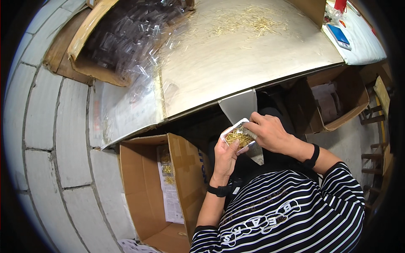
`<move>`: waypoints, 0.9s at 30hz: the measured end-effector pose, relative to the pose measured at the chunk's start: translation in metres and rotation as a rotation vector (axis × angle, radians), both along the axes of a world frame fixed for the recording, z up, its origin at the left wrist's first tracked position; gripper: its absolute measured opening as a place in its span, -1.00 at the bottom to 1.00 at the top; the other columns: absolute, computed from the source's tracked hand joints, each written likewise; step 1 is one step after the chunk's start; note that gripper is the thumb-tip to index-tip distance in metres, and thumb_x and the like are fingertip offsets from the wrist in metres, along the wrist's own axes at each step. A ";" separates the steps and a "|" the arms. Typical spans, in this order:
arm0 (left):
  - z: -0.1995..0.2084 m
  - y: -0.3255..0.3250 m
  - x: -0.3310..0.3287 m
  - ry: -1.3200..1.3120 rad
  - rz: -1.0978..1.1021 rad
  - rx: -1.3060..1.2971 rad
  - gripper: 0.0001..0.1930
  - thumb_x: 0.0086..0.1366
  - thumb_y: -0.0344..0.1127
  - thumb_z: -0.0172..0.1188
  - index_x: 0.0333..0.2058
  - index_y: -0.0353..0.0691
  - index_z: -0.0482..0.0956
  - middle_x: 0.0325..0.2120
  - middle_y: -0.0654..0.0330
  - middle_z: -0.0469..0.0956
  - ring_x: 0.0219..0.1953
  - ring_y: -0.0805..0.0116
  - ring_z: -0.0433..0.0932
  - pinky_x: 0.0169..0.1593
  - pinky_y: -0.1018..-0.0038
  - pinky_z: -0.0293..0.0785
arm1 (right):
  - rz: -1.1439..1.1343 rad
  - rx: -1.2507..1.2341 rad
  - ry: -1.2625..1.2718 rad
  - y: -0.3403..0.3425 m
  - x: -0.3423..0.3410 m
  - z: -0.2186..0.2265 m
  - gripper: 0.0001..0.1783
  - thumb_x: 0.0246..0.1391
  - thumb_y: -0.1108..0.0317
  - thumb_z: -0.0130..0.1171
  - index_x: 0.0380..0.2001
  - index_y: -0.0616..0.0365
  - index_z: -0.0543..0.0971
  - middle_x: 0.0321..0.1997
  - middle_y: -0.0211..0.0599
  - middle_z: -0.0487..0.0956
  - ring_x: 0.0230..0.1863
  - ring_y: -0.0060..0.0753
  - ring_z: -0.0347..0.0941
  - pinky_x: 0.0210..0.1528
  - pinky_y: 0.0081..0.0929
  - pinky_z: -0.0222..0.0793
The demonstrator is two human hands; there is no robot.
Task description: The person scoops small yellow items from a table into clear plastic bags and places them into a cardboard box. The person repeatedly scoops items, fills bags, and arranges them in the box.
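Note:
My left hand point(225, 155) grips a small clear plastic box point(246, 122) in front of my body, with its thumb along the near side. Small, thin gold-coloured metal pieces point(238, 139) fill the box. The fingers of my right hand point(270, 133) are bent and pressed together at the box's upper right edge. Whether they also pinch a lid or a metal piece is hidden. Just beyond the box, a white chute-like piece point(239, 106) hangs from the table's front edge.
On the table point(202, 76) lie a scattered pile of gold pieces point(253, 22) and a heap of clear plastic boxes point(130, 38) in a carton. A blue-screened device point(338, 36) sits far right. Open cardboard boxes stand low at left point(143, 198) and right point(354, 107).

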State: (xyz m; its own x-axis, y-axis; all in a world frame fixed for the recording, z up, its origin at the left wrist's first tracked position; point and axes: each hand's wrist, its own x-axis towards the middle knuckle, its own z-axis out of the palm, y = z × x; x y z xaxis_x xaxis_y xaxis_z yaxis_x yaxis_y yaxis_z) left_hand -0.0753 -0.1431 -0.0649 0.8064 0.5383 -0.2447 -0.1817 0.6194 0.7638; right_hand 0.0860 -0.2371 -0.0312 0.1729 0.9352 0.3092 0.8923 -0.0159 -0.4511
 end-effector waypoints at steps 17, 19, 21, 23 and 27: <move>-0.001 0.002 0.001 -0.005 0.203 0.012 -0.66 0.43 -0.22 -0.15 0.01 -0.35 0.35 -0.11 0.11 0.47 -0.09 0.38 0.51 -0.03 0.47 0.50 | 0.297 -0.083 -0.134 0.006 -0.020 0.000 -0.30 -0.04 0.33 0.14 0.21 0.21 0.25 0.33 -0.14 0.21 0.38 -0.24 0.05 0.36 -0.09 -0.06; -0.004 0.002 -0.001 -0.006 0.239 0.000 -0.65 0.43 -0.20 -0.14 0.01 -0.35 0.35 -0.12 0.09 0.48 -0.12 0.36 0.53 -0.09 0.45 0.55 | 0.303 -0.087 -0.072 0.007 -0.019 0.002 -0.31 -0.02 0.33 0.13 0.22 0.18 0.24 0.33 -0.14 0.20 0.38 -0.22 0.04 0.36 -0.10 -0.05; 0.000 0.004 -0.006 -0.005 0.237 0.011 -0.63 0.43 -0.16 -0.15 0.00 -0.34 0.36 -0.14 0.08 0.49 -0.16 0.34 0.56 -0.18 0.43 0.60 | 0.297 -0.019 0.042 0.008 -0.012 0.010 -0.36 0.06 0.23 0.11 0.21 0.16 0.26 0.32 -0.15 0.22 0.38 -0.20 0.05 0.36 -0.12 -0.03; 0.014 0.012 -0.016 -0.002 0.200 0.043 -0.61 0.43 -0.11 -0.17 -0.01 -0.34 0.36 -0.16 0.08 0.50 -0.20 0.33 0.58 -0.28 0.42 0.65 | 0.204 0.124 0.099 0.007 -0.001 0.019 -0.39 0.09 0.20 0.08 0.19 0.17 0.29 0.29 -0.13 0.27 0.33 -0.13 0.14 0.30 -0.10 0.09; 0.035 0.028 -0.034 0.041 0.217 0.115 -0.54 0.44 -0.03 -0.24 -0.03 -0.34 0.37 -0.19 0.07 0.50 -0.25 0.33 0.60 -0.37 0.43 0.66 | 0.224 0.170 0.096 0.018 -0.011 0.028 -0.37 0.06 0.14 0.12 0.16 0.21 0.31 0.26 -0.08 0.30 0.32 -0.08 0.16 0.27 -0.07 0.12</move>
